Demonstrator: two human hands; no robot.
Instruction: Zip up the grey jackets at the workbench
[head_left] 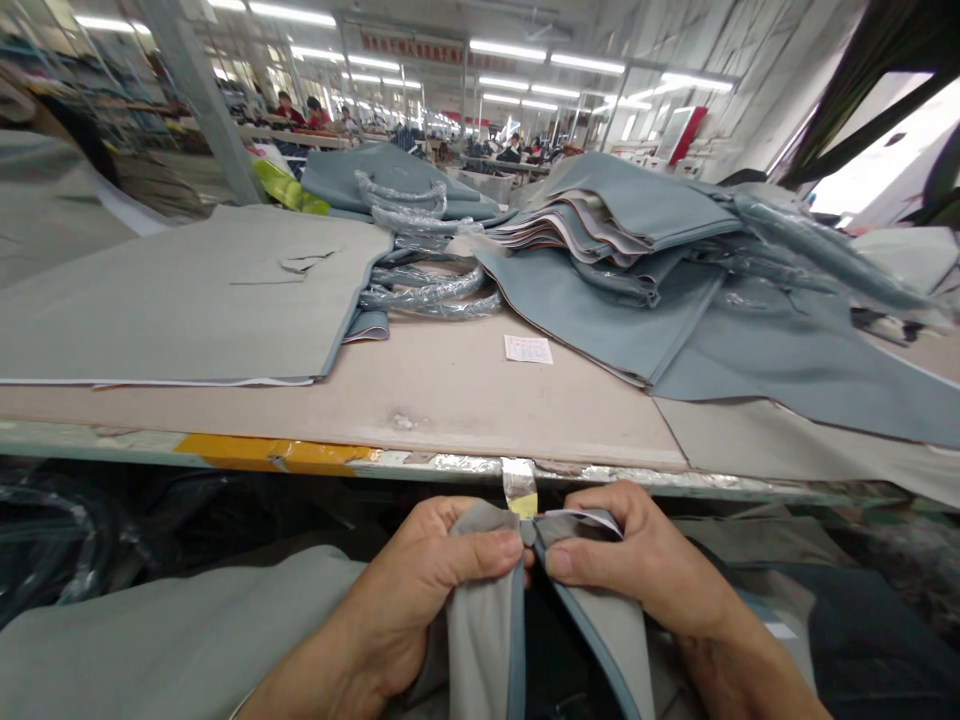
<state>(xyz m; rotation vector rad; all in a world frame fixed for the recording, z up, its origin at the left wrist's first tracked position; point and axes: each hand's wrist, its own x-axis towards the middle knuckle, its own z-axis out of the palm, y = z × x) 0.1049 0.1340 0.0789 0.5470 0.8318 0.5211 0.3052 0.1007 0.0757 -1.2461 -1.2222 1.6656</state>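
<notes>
Low in the head view, just in front of the table's edge, both my hands hold a grey fabric piece (484, 640) with blue-grey edging. My left hand (442, 570) pinches its left flap between thumb and fingers. The right flap is pinched by my right hand (619, 560), with a pale edge of material showing above the fingers. The two edged borders meet near my fingertips and spread apart below, with a dark gap between them. A strip of clear and yellow tape (520, 488) hangs from the table edge right behind the fingertips.
A large grey panel (187, 300) lies on the table (450, 390) at left. Plastic-wrapped handles (431, 285) sit mid-table beside stacked blue-grey pieces (645, 215). A small printed paper label (528, 349) lies in front. Orange tape (274, 453) covers part of the table edge.
</notes>
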